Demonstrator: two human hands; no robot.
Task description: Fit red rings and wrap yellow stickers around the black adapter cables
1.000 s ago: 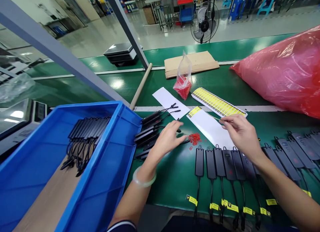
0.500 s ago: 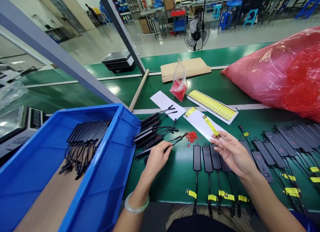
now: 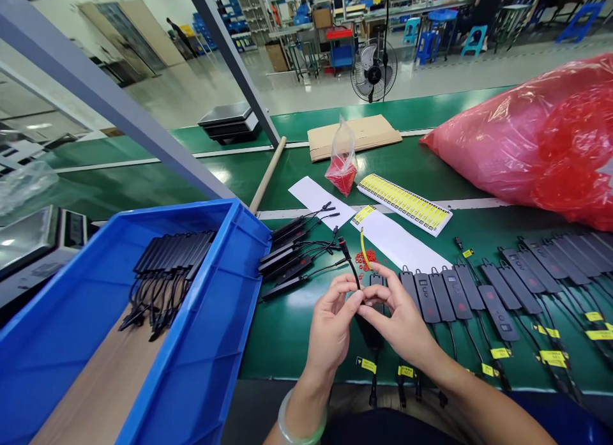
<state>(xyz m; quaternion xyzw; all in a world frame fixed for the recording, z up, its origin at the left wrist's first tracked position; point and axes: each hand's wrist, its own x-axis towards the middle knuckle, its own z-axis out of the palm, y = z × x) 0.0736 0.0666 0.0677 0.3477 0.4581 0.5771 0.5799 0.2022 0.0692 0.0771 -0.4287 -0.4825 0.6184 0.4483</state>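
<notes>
Close together above the table, my left hand [image 3: 330,327] and my right hand [image 3: 400,314] meet at a black cable [image 3: 353,267]. The left fingers pinch this cable, and its connector end points up and away. A dark box hangs below the hands, partly hidden. Between my right fingers a narrow yellow label [image 3: 363,246] stands up, seen almost edge-on. Just beyond lies a small pile of red rings [image 3: 366,258]. Black controllers with cables [image 3: 428,296] line the table to the right, many with yellow labels on their cables. More black controllers [image 3: 287,260] lie to the left.
A blue bin [image 3: 239,253] at left holds several black controllers. Behind my hands are a yellow label sheet [image 3: 407,202], white backing paper [image 3: 400,241], a clear bag of red pieces [image 3: 342,167] and flat cardboard [image 3: 376,133]. A large pink bag [image 3: 507,138] fills the right.
My left hand has moved right with a cable from the left group. My right hand has come left with the yellow label, and the two hands now meet at the cable.
</notes>
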